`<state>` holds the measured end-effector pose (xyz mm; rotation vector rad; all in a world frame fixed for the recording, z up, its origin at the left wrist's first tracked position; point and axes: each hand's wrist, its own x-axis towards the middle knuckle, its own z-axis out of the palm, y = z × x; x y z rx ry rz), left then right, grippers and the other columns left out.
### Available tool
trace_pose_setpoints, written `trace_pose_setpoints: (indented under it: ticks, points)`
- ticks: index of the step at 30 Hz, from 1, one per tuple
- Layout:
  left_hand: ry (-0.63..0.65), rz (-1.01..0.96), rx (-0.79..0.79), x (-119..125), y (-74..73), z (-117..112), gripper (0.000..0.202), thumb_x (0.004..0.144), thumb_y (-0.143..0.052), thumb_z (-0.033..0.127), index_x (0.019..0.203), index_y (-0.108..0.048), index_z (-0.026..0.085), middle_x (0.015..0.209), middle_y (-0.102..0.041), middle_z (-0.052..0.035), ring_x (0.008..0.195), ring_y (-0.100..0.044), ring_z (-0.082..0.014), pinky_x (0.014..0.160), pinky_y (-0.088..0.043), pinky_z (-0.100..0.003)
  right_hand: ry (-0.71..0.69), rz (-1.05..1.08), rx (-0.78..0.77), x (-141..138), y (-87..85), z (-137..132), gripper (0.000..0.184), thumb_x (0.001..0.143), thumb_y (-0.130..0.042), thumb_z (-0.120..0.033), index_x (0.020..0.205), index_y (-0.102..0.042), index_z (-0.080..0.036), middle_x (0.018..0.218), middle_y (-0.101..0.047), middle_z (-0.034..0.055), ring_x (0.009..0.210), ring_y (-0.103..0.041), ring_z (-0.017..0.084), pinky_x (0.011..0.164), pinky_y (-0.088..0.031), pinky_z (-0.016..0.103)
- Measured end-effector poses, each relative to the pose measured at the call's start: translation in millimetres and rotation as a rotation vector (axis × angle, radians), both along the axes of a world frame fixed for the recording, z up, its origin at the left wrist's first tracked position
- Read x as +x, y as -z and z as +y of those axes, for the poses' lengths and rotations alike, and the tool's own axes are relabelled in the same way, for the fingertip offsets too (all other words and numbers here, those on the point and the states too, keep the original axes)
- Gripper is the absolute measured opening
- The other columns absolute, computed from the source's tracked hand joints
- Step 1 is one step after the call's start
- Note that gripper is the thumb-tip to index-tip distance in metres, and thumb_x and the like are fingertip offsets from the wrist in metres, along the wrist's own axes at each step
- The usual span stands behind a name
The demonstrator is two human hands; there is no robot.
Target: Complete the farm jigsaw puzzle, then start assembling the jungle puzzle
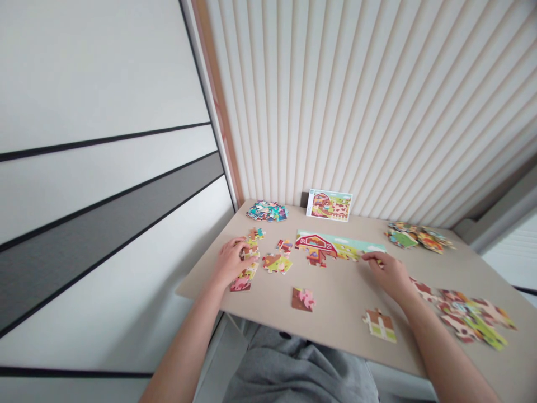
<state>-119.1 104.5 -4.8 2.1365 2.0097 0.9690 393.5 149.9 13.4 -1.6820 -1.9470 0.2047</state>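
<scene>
While two bare hands work over a flat beige tabletop (348, 302), with the person seated at 6 o'clock, a long strip of joined cardboard jigsaw pieces (339, 245) lies near the centre, reaching toward 12 o'clock. It shows a red barn at its left end and green fields to the right, and a few pieces hang below its ragged lower edge. The left hand (230, 260) curls down at 9 o'clock over a loose column of small yellow and pink jigsaw pieces (249, 263). Its fingers touch them, but whether they grip one is hidden. The right hand (388, 274) sits at 3 o'clock, its fingertips (369, 256) at the strip's right end, and any hold there is too small to tell. A printed farm picture card (329, 205) stands against the pleated cream wall (335, 112) at 12 o'clock. A teal jigsaw pile (267, 211) lies at 11 o'clock, a mixed orange and green pile (419, 238) at 2 o'clock, and a red and green pile (470, 316) at 4 o'clock. A brown and pink piece (303, 299) and a piece with a white fence (380, 326) lie apart near 6 o'clock.
</scene>
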Motion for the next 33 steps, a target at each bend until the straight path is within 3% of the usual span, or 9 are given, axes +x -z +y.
trace_pose_setpoints:
  ticks: [4,7,12,17,24,33]
  points:
    - [0.004,-0.061,0.030,2,-1.3,-1,0.040,0.069,-0.086,0.049,0.097,-0.068,0.026,0.127,-0.064,-0.0077,0.123,-0.060,-0.0311,0.109,-0.045,-0.047,-0.002,0.002,0.001,2,2.5,1,0.033,0.089,-0.048,-0.037,0.097,-0.078,-0.026,0.100,-0.080,0.0040,0.083,-0.072,0.024,0.082,-0.052,0.036]
    - [-0.030,-0.132,0.090,3,-1.4,-3,0.042,0.070,-0.085,0.049,0.099,-0.066,0.026,0.125,-0.066,-0.0064,0.121,-0.062,-0.0285,0.109,-0.047,-0.044,0.001,-0.003,0.000,2,3.3,2,0.033,0.088,-0.049,-0.037,0.097,-0.079,-0.027,0.100,-0.080,0.0032,0.082,-0.072,0.024,0.080,-0.052,0.036]
    - [-0.276,-0.303,0.240,-7,-0.6,-7,0.044,0.086,-0.071,0.055,0.115,-0.062,0.023,0.117,-0.070,-0.0105,0.113,-0.067,-0.0296,0.104,-0.050,-0.048,-0.010,-0.007,0.026,2,0.9,1,0.034,0.088,-0.049,-0.036,0.098,-0.079,-0.025,0.098,-0.080,0.0045,0.080,-0.072,0.023,0.079,-0.052,0.035]
    - [-0.407,-0.425,0.309,-20,0.3,-10,0.046,0.088,-0.070,0.055,0.118,-0.065,0.020,0.113,-0.073,-0.0128,0.110,-0.070,-0.0309,0.102,-0.052,-0.050,-0.002,-0.033,0.003,0,-2.4,-1,0.035,0.088,-0.048,-0.036,0.098,-0.080,-0.025,0.098,-0.079,0.0052,0.080,-0.072,0.024,0.079,-0.052,0.036]
    - [-0.274,-0.516,0.324,-10,-2.9,-9,0.056,0.091,-0.071,0.049,0.137,-0.056,0.022,0.131,-0.067,-0.0136,0.122,-0.066,-0.0263,0.104,-0.054,-0.045,-0.015,-0.018,0.013,1,0.2,1,0.033,0.087,-0.050,-0.035,0.098,-0.080,-0.025,0.098,-0.080,0.0050,0.079,-0.072,0.024,0.076,-0.052,0.034]
    - [-0.105,-0.457,0.283,4,-10.5,-15,0.053,0.089,-0.072,0.045,0.137,-0.058,0.026,0.135,-0.066,-0.0101,0.118,-0.066,-0.0264,0.098,-0.057,-0.042,-0.016,-0.010,0.018,0,-1.0,0,0.032,0.085,-0.051,-0.034,0.095,-0.080,-0.026,0.097,-0.080,0.0054,0.081,-0.072,0.025,0.078,-0.053,0.036]
